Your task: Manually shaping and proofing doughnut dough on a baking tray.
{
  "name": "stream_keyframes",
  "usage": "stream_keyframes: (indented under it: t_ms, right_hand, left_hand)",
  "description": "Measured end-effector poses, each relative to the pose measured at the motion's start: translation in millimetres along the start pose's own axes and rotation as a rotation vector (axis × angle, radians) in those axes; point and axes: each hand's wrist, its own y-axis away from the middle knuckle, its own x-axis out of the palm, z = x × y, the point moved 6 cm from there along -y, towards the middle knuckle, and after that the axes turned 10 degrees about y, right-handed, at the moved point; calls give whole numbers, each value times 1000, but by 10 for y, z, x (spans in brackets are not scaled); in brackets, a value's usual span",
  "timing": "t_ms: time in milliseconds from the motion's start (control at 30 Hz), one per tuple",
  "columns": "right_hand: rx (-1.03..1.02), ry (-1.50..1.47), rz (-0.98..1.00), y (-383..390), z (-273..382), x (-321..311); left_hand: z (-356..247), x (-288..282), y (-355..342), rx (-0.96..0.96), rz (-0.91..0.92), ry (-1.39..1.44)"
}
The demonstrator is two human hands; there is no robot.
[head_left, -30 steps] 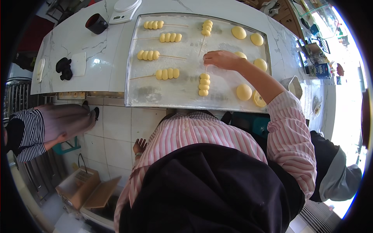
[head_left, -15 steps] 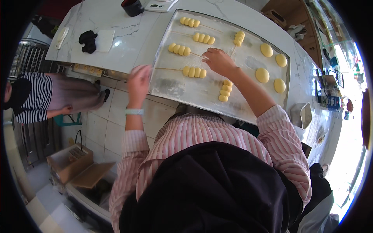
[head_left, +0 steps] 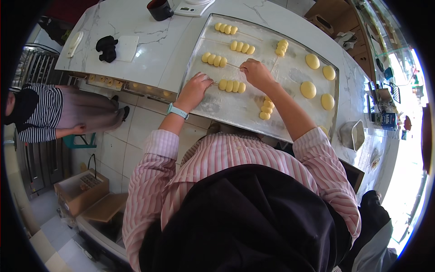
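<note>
My left hand [head_left: 195,92] is closed over the tray's left part, its fingertips pinching the thin stick of the lowest left dough skewer [head_left: 232,86]. The pale yellow dough on that stick forms a row of several lobes. My right hand [head_left: 257,74] is closed on the stick end of another dough skewer [head_left: 214,60], whose dough lies farther back and to the left. Both skewers lie on a large floured metal tray [head_left: 213,109]. Behind them are two more skewers, a lengthwise dough skewer [head_left: 281,48] and, near my right forearm, another lobed dough piece [head_left: 266,109].
Several round dough balls [head_left: 308,89] sit on the tray's right side. A metal pan [head_left: 351,135] stands on the marble counter [head_left: 154,59] to the right. A white scale [head_left: 194,7] and a dark cup [head_left: 160,9] are at the back. Another person [head_left: 45,106] is at the left.
My left hand has swung right from the tray's left edge and taken hold of a skewer's stick. My right hand's fingers have closed on the other stick. The whole view has shifted slightly.
</note>
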Motion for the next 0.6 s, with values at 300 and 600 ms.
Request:
stream_keyframes:
  t_ms: [300, 600]
  right_hand:
    - [-26, -76, -68, 135, 84, -69]
    - [-43, -97, -28, 139, 106, 59]
  left_hand:
    - [-161, -189, 170, -5, 20, 9]
    - [-153, -106, 268, 38, 63, -17]
